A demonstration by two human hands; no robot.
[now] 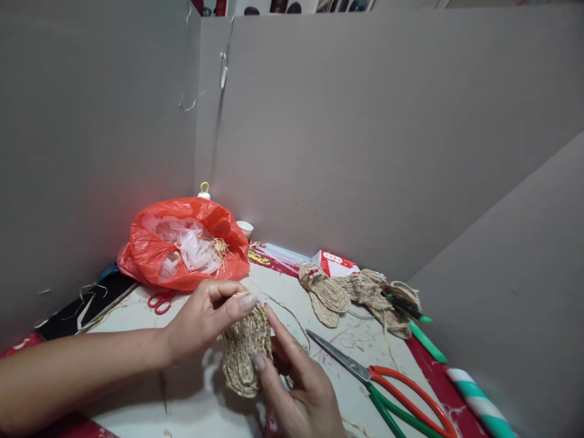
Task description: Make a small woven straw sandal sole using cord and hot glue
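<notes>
Both of my hands hold a small woven straw piece [244, 353], flat and oval, coiled from tan cord. My left hand [205, 319] comes in from the left and pinches its top edge between thumb and fingers. From below, my right hand [298, 386] grips the piece's right side with its fingers pressed against the weave. A thin strand of cord [292, 316] trails off the piece to the right across the white table top [182, 389].
Large scissors with red and green handles [387, 383] lie at the right. Several finished straw pieces [356, 295] sit behind them, with a red and white box [335, 263]. A red plastic bag [182, 243] and small red scissors [160, 300] are at the left. Grey partition walls enclose the desk.
</notes>
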